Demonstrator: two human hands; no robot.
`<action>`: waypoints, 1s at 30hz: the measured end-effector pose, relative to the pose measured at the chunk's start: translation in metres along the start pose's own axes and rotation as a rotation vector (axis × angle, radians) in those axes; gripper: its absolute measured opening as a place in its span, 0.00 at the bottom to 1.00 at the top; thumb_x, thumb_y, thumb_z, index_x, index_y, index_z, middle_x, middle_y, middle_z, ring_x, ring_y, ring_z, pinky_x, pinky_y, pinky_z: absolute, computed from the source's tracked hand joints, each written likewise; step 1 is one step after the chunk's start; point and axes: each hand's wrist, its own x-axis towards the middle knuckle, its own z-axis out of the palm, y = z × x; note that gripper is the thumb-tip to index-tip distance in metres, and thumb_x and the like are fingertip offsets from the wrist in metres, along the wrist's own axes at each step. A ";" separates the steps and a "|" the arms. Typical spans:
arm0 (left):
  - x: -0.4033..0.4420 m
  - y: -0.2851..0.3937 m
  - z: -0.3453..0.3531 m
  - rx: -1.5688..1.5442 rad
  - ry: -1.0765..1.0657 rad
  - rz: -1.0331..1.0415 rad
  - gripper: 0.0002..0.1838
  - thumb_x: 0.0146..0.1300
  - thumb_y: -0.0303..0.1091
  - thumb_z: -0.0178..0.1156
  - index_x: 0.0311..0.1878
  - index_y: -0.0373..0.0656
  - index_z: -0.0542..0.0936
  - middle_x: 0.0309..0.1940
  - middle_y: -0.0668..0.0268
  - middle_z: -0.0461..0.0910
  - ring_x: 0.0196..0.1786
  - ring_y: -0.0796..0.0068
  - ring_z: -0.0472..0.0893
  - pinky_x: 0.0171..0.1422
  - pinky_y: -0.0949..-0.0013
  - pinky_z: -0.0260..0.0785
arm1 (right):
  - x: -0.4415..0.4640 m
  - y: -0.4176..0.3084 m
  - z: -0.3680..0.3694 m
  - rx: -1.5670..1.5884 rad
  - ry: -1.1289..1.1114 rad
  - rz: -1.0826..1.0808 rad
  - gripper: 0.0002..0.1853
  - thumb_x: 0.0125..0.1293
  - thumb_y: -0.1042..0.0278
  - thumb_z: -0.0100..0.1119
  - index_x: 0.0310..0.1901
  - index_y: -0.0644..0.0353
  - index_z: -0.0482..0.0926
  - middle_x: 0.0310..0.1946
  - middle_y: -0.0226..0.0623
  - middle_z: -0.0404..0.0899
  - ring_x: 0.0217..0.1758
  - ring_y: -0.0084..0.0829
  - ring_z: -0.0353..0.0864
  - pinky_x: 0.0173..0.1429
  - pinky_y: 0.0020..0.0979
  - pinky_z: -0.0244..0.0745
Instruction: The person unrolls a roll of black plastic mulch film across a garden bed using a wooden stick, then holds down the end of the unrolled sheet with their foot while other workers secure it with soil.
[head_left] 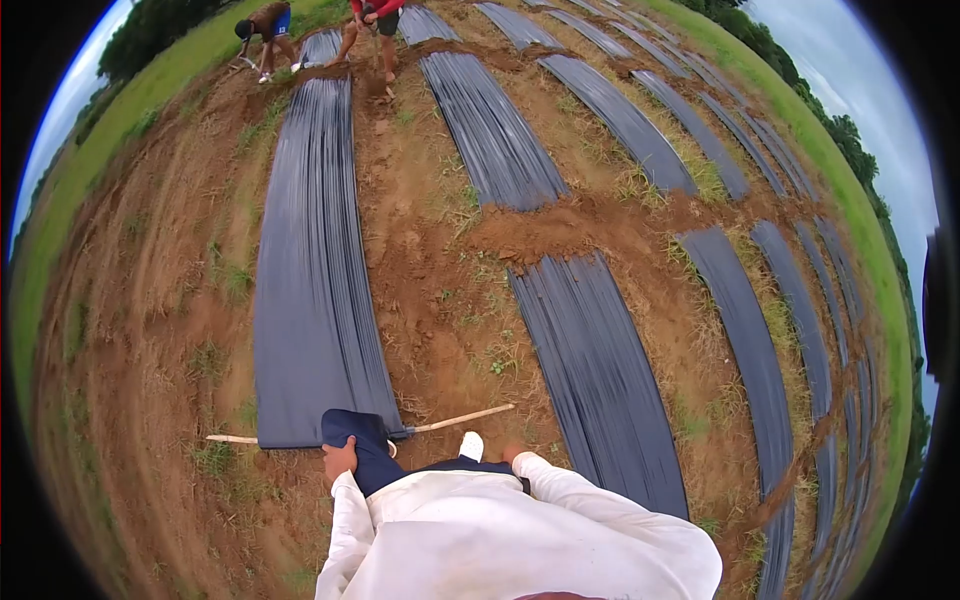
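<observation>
black plastic mulch sheet (305,260): laid lengthwise along the ground directly ahead of the person, its near end at the person's left leg and its far end near two other people. the surface is fairly smooth at the near end and creased in long folds along its right side and toward the far end. a wooden pole (462,418) lies crosswise at the near edge, its two ends projecting beyond the sheet on either side; whether the plastic is wrapped around it cannot be told. the left hand (341,457) is laid on the bent left leg of the dark blue trousers (352,428), fingers released, just beside the near edge of the sheet. the right hand (515,451) is at the end of a white sleeve (575,487), near the right thigh; it is partly hidden, and its grip cannot be told. a white shoe (471,446) shows between the hands. to the right, a second plastic sheet (600,360) lies apart across bare soil (430,320), with further strips beyond. at the far end, one person (270,22) in blue shorts bends over; another (380,12), in a red top, stands beside the plastic.
</observation>
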 end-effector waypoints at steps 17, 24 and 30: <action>0.015 -0.008 0.010 -0.117 0.087 -0.029 0.51 0.50 0.67 0.55 0.68 0.39 0.52 0.63 0.47 0.59 0.61 0.45 0.67 0.60 0.46 0.62 | 0.014 -0.001 -0.048 -0.024 -0.161 -0.014 0.12 0.55 0.61 0.57 0.31 0.62 0.82 0.22 0.41 0.81 0.22 0.31 0.79 0.30 0.33 0.73; 0.041 0.015 0.008 -0.059 0.061 -0.062 0.43 0.51 0.63 0.57 0.68 0.56 0.58 0.65 0.53 0.58 0.62 0.47 0.65 0.58 0.40 0.61 | -0.062 -0.198 -0.116 0.463 -0.619 -0.304 0.18 0.62 0.56 0.57 0.25 0.64 0.79 0.15 0.33 0.77 0.14 0.21 0.72 0.18 0.23 0.65; 0.055 0.013 0.053 -0.100 -0.039 0.176 0.26 0.55 0.52 0.56 0.55 0.50 0.75 0.51 0.53 0.72 0.55 0.49 0.72 0.56 0.51 0.67 | -0.116 -0.315 -0.105 0.435 -1.070 -0.338 0.18 0.64 0.57 0.57 0.23 0.64 0.78 0.15 0.32 0.77 0.12 0.19 0.72 0.15 0.19 0.63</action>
